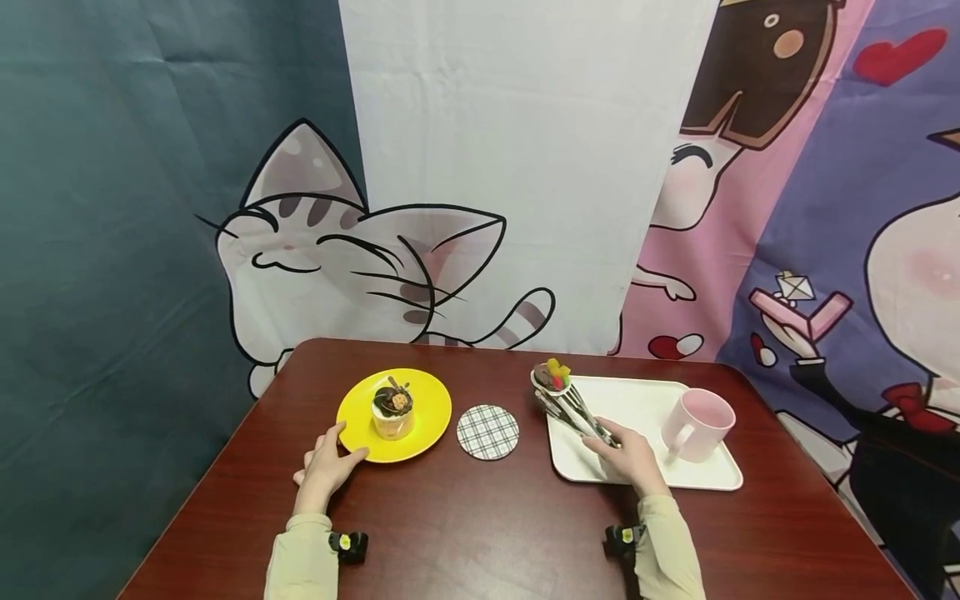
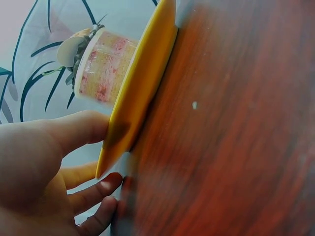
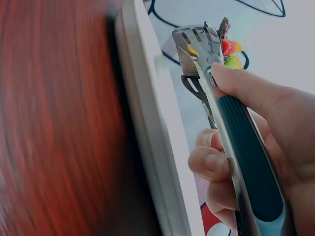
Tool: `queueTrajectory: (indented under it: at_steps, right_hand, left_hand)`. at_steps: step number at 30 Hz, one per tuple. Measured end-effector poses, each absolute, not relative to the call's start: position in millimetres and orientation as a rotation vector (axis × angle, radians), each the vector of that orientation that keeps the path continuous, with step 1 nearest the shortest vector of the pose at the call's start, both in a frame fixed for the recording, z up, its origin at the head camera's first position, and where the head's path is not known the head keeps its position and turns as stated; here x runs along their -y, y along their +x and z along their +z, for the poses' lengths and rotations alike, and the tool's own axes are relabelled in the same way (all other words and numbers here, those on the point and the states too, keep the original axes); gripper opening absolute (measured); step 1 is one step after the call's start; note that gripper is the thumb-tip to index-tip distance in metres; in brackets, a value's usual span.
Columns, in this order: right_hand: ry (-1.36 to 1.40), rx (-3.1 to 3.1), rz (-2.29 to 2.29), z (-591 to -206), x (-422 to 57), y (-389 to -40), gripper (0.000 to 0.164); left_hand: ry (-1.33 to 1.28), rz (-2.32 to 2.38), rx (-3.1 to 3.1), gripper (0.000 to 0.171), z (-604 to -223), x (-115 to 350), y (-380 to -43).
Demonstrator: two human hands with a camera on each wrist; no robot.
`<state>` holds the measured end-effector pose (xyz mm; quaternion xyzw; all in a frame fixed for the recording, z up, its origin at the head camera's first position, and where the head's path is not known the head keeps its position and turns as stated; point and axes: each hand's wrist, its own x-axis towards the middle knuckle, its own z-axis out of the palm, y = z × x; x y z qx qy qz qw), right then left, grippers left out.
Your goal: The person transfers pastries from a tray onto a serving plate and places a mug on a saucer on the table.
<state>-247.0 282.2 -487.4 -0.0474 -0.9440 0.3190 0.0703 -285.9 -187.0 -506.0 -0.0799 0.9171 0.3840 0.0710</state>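
Note:
At the near-left rim of a yellow plate (image 1: pixel 431 421), my left hand (image 1: pixel 324 468) pinches the edge, thumb above and fingertips below. A small cup cake (image 1: pixel 393 425) with dark topping stands on that plate; its pink and cream layers show in the left wrist view. My right hand (image 1: pixel 632 457) grips metal serving tongs (image 3: pixel 251 160) with a dark teal grip panel, thumb along the top arm. The tongs' slotted ends are around a second small cake (image 1: pixel 553 379) topped with red, yellow and green fruit, over the tray's far-left corner. Its lower part is mostly hidden by the tongs.
A white tray (image 1: pixel 637 398) lies under the right hand, with a pink mug (image 1: pixel 693 433) on its right side. Between plate and tray lies a round checked coaster (image 1: pixel 487 432). A cartoon-printed cloth (image 1: pixel 525 167) hangs behind the table's far edge.

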Motion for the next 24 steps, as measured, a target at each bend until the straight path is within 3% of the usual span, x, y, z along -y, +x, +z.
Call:
queueTrajectory:
  at_steps: [24]
  right_hand:
    - [0.129, 2.762, 1.025, -476.7, -191.7, -263.4, 0.046]
  left_hand:
    - [-0.260, 1.176, -2.769, 0.074, -505.5, 185.2, -283.7]
